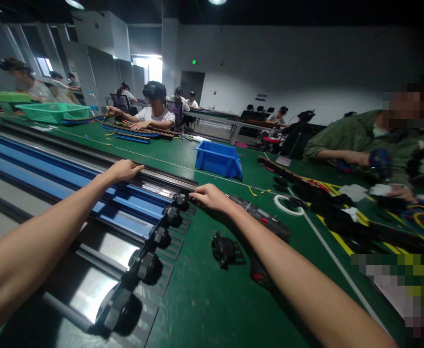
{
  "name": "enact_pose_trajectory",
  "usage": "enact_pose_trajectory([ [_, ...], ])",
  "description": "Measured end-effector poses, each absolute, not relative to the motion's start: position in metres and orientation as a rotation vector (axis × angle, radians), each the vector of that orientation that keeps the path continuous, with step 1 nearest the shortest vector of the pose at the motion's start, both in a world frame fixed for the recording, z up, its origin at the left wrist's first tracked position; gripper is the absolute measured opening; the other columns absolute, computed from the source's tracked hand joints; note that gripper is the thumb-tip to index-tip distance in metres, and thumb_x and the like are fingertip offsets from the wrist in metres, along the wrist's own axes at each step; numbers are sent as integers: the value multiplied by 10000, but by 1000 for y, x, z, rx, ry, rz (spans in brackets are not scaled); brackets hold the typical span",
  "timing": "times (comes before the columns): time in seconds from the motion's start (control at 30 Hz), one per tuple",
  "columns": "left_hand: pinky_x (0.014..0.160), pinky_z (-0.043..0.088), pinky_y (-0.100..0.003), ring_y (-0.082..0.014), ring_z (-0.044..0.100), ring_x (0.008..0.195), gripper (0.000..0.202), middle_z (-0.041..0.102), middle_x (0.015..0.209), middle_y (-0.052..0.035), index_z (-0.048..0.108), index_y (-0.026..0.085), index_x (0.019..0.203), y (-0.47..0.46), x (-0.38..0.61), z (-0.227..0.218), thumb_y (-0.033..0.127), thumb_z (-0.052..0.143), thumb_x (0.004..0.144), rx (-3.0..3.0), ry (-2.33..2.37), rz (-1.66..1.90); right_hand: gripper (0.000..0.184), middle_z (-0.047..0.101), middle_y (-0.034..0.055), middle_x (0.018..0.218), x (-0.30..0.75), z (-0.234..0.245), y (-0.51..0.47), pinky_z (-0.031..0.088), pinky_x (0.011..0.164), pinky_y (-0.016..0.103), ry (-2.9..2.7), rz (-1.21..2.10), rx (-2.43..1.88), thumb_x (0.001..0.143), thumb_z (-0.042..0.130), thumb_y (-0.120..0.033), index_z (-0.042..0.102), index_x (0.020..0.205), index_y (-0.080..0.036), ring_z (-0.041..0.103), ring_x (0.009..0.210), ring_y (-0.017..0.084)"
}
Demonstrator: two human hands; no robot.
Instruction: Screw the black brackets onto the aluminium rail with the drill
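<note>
1. The person's left hand (124, 170) lies palm down, fingers straight and close together, on the dark metal rail (157, 178) that edges a conveyor with long blue strips (52, 169).
2. The right hand (212, 196) reaches forward over the green table mat (197, 299). Its fingers are drawn together and their tips touch the farthest piece in a row of black plastic round-knobbed parts (144, 266). It cannot be told whether the hand grips that piece or only touches it.
3. The row runs along the mat's left edge, just beside the conveyor, from the near bottom of the view up to the right hand. Each part sits on a ribbed flat base.
4. A single black part of the same kind (223, 249) lies apart on the mat, just left of the right forearm.
5. A dark hand tool with red marks (266, 222) lies under that forearm.
6. Farther off stand a blue plastic bin (219, 159) and, to its right, a white ring of tape (287, 204).
7. A co-worker in an olive jacket (357, 137) sits at the right among black parts and coloured wires. Another co-worker in a white shirt (153, 115) sits across the table, and a green mesh basket (54, 112) stands far left.
</note>
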State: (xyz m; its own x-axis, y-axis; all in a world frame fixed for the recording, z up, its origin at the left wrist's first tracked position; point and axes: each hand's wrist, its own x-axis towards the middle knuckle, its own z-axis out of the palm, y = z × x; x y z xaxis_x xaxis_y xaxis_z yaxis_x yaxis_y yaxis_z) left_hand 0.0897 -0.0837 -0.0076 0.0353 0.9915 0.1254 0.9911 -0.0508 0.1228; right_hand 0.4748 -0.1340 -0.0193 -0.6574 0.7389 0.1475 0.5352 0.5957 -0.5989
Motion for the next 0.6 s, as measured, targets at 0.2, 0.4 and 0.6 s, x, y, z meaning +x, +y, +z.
enact_pose_trajectory([
  [0.2, 664, 446, -302, -296, 669, 776, 707, 673, 645, -109, 742, 188, 757, -80, 87, -8, 717, 281, 845, 2273, 2125, 261, 421, 573, -14, 551, 476, -18, -136, 308, 539, 248, -2436, 743, -1032, 899, 511, -483, 598, 646, -158, 500, 528, 122],
  [0.4, 700, 457, -327, -322, 666, 791, 706, 660, 627, -122, 736, 184, 737, -77, 87, -9, 713, 282, 849, 2260, 2162, 255, 442, 584, -2, 570, 474, -20, -138, 320, 540, 246, -2410, 790, -1025, 894, 505, -506, 597, 638, -157, 503, 539, 126],
  [0.6, 721, 464, -346, -343, 667, 814, 723, 672, 667, -148, 726, 166, 711, -78, 88, -9, 712, 272, 848, 2235, 2230, 207, 459, 598, 3, 588, 470, -24, -140, 338, 562, 247, -2373, 773, -1022, 913, 475, -509, 594, 643, -157, 511, 546, 123],
])
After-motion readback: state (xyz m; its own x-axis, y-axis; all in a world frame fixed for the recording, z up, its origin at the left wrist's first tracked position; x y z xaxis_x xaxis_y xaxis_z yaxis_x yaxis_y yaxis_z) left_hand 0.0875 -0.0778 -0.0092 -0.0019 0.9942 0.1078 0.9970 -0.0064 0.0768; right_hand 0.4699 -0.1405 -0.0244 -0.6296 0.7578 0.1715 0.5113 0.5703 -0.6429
